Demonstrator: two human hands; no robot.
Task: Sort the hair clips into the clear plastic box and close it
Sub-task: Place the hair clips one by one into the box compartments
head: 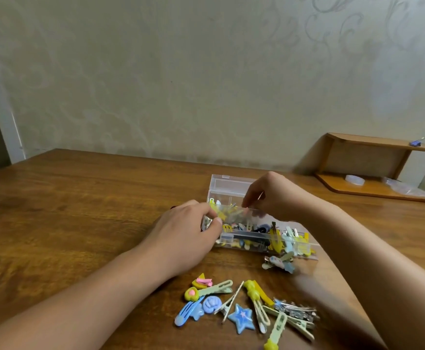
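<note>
The clear plastic box (pixel 264 236) is lying open on the wooden table (pixel 80 210), its lid (pixel 228 185) tilted back toward the wall and its compartments already crowded with clips. Its left end is being gripped by the left hand (pixel 188 233), fingers curled round the corner, while the right hand (pixel 269 195) is being held over the middle with fingertips pinched together just above the contents; whether a clip is being held there cannot be told. A pile of hair clips (pixel 246 309) is lying nearer the person, with one more clip (pixel 279 261) just beside the box's front wall. The step is judged best done by keeping the box steadied and by laying each clip flat within one compartment, so that nothing is left standing above the rim when the lid is being closed. No brand, label or legible writing is being shown anywhere.
</note>
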